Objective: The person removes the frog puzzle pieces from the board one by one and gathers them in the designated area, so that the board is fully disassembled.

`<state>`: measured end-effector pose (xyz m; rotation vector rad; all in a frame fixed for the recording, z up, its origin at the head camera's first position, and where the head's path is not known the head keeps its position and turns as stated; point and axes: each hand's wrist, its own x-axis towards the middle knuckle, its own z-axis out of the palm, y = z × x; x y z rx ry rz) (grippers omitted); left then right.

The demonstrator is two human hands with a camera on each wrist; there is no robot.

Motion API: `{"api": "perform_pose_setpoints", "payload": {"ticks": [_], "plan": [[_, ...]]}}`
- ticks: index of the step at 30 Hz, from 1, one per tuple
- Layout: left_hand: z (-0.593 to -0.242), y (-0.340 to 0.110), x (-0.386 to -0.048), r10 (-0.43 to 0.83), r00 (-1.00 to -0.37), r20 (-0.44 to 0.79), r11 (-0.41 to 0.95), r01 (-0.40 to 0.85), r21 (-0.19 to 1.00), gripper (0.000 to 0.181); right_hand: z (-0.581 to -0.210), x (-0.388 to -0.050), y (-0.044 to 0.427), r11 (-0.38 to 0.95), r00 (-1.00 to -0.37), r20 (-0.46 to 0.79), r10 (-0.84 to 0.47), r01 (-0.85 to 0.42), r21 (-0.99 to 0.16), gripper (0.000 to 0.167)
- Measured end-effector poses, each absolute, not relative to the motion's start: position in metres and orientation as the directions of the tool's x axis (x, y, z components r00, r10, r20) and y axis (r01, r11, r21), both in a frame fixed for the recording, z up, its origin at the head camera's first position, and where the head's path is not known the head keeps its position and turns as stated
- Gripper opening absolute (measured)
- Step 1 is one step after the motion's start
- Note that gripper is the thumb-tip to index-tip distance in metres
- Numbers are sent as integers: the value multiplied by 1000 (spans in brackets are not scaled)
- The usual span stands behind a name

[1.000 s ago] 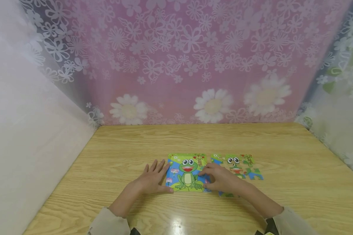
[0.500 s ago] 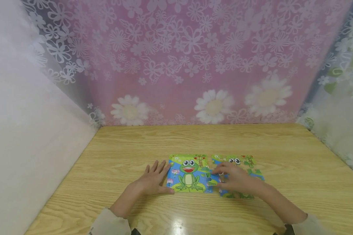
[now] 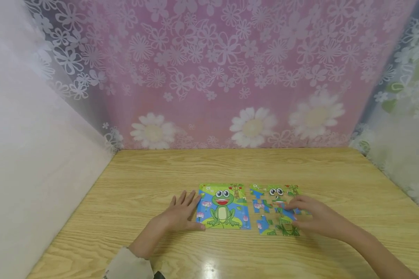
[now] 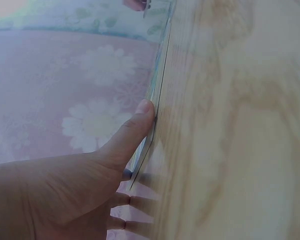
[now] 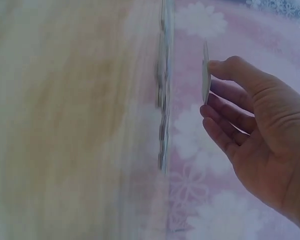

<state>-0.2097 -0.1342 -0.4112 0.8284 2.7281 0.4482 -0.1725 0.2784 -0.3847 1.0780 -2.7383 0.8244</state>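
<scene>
A frog picture board (image 3: 222, 215) lies flat on the table. My left hand (image 3: 178, 214) rests at its left side with spread fingers, the thumb on the near left corner; in the left wrist view the thumb (image 4: 132, 131) touches the board's edge. Right of the board, several loose jigsaw pieces (image 3: 264, 225) with parts of the same frog lie in rough rows. Above them my right hand (image 3: 315, 217) pinches one blue and green jigsaw piece (image 3: 289, 214). In the right wrist view that piece (image 5: 206, 82) appears edge-on, lifted off the table. The hand hides some pieces.
The wood-grain table (image 3: 153, 166) extends around the board and pieces. A pink flowered curtain (image 3: 202, 89) hangs along its far edge. Pale hangings stand at the left (image 3: 38, 135) and at the right (image 3: 405, 128).
My right hand has moved right, from the picture board to above the loose pieces, carrying the jigsaw piece. The board's right side is now uncovered. My left hand has stayed put.
</scene>
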Motion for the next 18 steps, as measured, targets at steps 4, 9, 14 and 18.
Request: {"api": "perform_pose_setpoints", "payload": {"ticks": [4, 9, 14, 18], "plan": [[-409, -134, -209, 575, -805, -148, 787, 494, 370, 96, -389, -168, 296, 635, -750, 278, -600, -658, -404, 32], [-407, -134, -208, 575, -805, -143, 785, 494, 374, 95, -398, -165, 316, 638, -741, 308, -597, -671, -378, 36], [-408, -134, -208, 571, -807, -147, 792, 495, 358, 95, -410, -164, 332, 631, -712, 352, -608, -702, -331, 39], [-407, -133, -208, 570, -808, -153, 794, 493, 356, 95, -417, -163, 340, 611, -692, 365, -623, -721, -326, 40]]}}
